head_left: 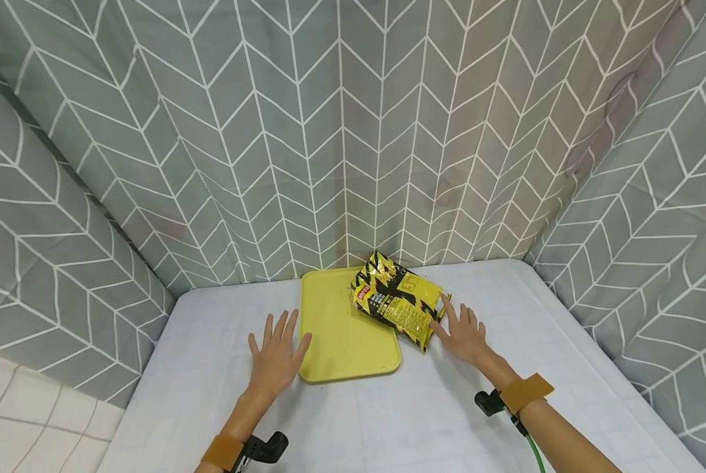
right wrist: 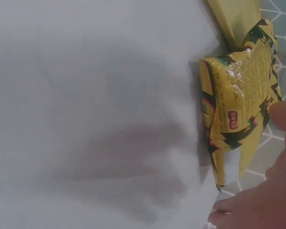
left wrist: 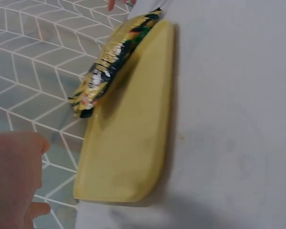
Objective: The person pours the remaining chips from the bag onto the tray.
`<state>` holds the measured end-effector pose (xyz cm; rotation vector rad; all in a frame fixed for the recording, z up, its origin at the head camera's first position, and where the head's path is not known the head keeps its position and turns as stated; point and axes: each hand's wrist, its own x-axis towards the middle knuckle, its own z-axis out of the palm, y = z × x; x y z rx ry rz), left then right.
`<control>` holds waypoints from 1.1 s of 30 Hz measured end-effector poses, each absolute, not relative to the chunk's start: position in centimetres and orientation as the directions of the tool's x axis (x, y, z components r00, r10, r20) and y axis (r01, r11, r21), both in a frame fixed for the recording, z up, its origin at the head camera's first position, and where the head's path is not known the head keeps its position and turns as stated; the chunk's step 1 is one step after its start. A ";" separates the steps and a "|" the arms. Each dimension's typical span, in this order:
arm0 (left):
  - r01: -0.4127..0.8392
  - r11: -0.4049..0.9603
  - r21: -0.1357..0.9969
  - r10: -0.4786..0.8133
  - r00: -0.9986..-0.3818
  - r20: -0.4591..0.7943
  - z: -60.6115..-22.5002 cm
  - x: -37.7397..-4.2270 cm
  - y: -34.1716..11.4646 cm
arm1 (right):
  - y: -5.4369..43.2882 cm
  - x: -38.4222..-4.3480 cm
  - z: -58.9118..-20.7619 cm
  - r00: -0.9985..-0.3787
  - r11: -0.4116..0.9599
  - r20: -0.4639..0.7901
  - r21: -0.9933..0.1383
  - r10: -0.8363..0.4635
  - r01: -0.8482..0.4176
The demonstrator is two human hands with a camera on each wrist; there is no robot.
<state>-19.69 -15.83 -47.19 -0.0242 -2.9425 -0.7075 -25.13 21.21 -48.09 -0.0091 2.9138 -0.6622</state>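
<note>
A yellow tray (head_left: 343, 348) lies on the white-covered table. Across its right side rests a yellow and black snack bag (head_left: 400, 297), tilted, with its right end past the tray's edge. My left hand (head_left: 274, 360), fingers spread, is held at the tray's left edge and holds nothing. My right hand (head_left: 465, 336) has its fingers extended at the bag's right end; whether the fingertips touch it I cannot tell. In the right wrist view the bag (right wrist: 243, 90) shows printed text and a small red label. The left wrist view has the bag (left wrist: 112, 59) at the tray's far end.
Grey curtains (head_left: 329, 131) with a white chevron pattern hang behind the table and on both sides. The white tablecloth (head_left: 364, 427) spreads around the tray. White tiles (head_left: 33, 407) show at the lower left. Each wrist wears a strap with a small black camera (head_left: 266, 448).
</note>
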 end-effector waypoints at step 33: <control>-0.010 0.903 0.429 -0.084 -0.984 0.154 -54.6 -19.5 -15.9 | 21.3 -26.4 -50.0 -0.959 0.607 -0.283 -0.764 -0.011 0.218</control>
